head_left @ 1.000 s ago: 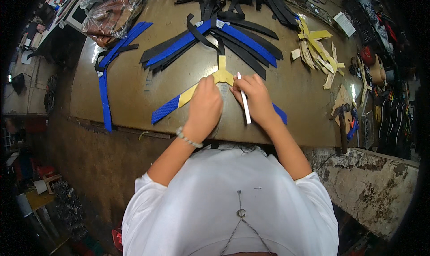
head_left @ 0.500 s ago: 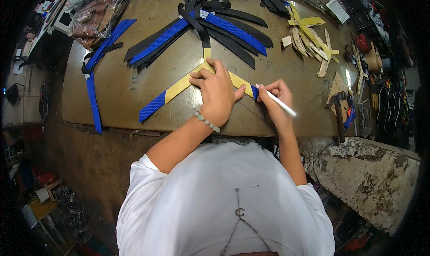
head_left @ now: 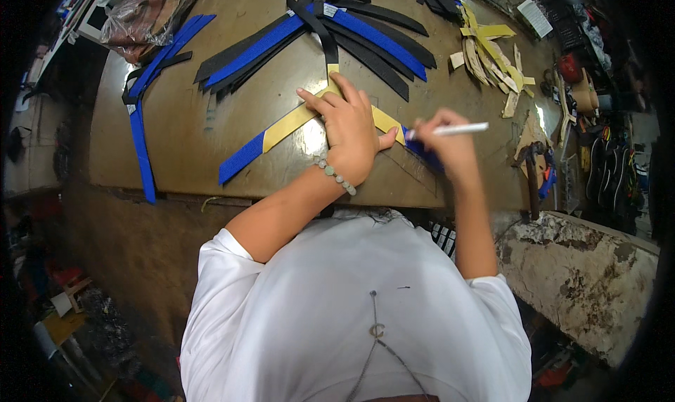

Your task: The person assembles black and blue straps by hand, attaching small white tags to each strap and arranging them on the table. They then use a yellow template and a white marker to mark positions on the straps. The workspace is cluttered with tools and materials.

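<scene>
Yellow template (head_left: 295,118), V-shaped, lies flat on a blue strap (head_left: 242,157) near the front edge of the brown worktable (head_left: 176,128). Left hand (head_left: 349,130) pressed flat on the template's apex, fingers spread, palm down, gripping nothing. Right hand (head_left: 448,140) just right of it, clenched on a white pen (head_left: 450,129), tip down at the strap's right end, barrel pointing right. Beaded bracelet (head_left: 335,176) on the left wrist.

Farther back: pile of black and blue straps (head_left: 351,29). Two more blue straps (head_left: 140,131) at the left edge. Yellow offcuts (head_left: 489,50) back right. Plastic bag (head_left: 144,12) back left.
</scene>
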Available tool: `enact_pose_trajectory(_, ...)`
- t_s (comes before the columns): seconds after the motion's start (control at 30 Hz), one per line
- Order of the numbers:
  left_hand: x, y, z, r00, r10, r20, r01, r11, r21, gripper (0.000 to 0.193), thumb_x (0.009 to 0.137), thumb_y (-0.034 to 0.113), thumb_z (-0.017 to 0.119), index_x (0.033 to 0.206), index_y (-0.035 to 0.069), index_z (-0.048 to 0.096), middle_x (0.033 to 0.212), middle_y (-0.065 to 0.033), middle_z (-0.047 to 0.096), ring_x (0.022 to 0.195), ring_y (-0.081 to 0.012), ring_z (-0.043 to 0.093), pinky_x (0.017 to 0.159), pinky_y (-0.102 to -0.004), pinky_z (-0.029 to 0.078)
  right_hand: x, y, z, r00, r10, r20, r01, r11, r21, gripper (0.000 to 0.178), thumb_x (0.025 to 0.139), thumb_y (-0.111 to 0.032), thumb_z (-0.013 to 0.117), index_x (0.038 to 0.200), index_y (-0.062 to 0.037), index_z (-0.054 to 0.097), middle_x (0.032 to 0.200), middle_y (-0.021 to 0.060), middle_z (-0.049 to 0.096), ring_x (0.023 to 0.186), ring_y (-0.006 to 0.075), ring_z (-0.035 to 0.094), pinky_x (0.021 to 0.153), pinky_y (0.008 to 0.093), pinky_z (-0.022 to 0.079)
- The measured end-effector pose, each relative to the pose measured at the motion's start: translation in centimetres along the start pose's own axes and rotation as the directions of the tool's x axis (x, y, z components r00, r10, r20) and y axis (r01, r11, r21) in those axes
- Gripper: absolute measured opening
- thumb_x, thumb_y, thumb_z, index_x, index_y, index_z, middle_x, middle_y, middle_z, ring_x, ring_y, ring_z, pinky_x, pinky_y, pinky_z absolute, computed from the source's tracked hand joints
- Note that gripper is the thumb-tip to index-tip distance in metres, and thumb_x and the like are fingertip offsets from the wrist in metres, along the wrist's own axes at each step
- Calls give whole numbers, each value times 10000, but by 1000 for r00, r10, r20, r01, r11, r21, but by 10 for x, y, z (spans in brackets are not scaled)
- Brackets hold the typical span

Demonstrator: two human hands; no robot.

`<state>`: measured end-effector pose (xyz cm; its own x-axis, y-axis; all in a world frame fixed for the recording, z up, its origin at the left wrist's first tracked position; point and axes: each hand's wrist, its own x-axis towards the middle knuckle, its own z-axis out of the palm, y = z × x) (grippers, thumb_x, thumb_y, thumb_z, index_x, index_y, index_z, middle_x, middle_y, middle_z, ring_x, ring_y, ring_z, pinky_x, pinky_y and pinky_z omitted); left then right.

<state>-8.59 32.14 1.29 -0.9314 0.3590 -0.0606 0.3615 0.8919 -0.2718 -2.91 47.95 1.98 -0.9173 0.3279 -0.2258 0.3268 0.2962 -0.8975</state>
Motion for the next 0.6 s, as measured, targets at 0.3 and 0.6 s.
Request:
enact_pose_trajectory(0.3, -1, -5, -7, 999, 5, 44, -4, 999, -32, 873, 714, 783, 496, 1195, 58, 566, 1416, -204, 403, 871, -342, 574, 1030, -713, 195, 109, -48, 90, 859, -501, 102, 487, 863, 134, 368, 786, -203, 787, 619, -71, 487, 574, -37, 486, 537, 34, 401, 474, 213, 292)
enact_pose_trajectory(0.6, 3, -4, -1, 1000, 5, 27, -2, 995, -100, 912, 666, 798, 536, 1169, 37, 556, 1406, -242, 391, 859, -348, 560, 849, -598, 474, 142, -46, 95, 737, -579, 350, 649, 751, -122, 326, 787, -154, 716, 651, -42, 442, 585, -17, 425, 583, 56, 376, 495, 258, 310)
